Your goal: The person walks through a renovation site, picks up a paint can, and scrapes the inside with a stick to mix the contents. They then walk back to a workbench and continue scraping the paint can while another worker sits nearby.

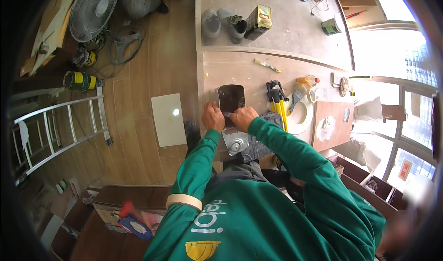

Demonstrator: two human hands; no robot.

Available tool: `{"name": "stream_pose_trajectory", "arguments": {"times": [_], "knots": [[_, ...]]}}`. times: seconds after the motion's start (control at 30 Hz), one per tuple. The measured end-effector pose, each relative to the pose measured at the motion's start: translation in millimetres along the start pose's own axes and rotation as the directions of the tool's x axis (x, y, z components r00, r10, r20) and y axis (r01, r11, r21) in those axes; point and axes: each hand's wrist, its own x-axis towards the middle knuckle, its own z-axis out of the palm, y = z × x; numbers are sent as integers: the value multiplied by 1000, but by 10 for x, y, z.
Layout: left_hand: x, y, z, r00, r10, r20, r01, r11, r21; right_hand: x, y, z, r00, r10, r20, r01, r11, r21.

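Note:
My left hand is closed on the near-left side of an open rectangular tin with a dark inside, on the worktable. My right hand is closed at the tin's near edge on a small pale piece, too hidden to name. Just below the hands lies a silver metal piece with a round spout, beside a dark grey moulded case. Right of the tin are a black-and-yellow tripod, a paintbrush and tape rolls. A tape roll circles my left forearm.
Shoes, a tin and a brush lie beyond. A board and aluminium ladder are at left, with a fan and another person's leg above. Windows fill the right.

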Motion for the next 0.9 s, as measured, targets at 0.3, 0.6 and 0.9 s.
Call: {"name": "stream_pose_trajectory", "arguments": {"times": [0.3, 0.6, 0.9], "knots": [[-3, 85, -61, 998, -50, 37, 48, 997, 57, 269, -42, -288, 978, 166, -126, -165, 986, 23], [-7, -5, -12, 999, -50, 10, 49, 999, 23, 199, -55, -574, 962, 250, -112, -242, 967, 80], [-1, -40, 8, 1000, -26, -15, 26, 999, 41, 15, -162, -343, 998, 54, 32, -54, 998, 25]]}}
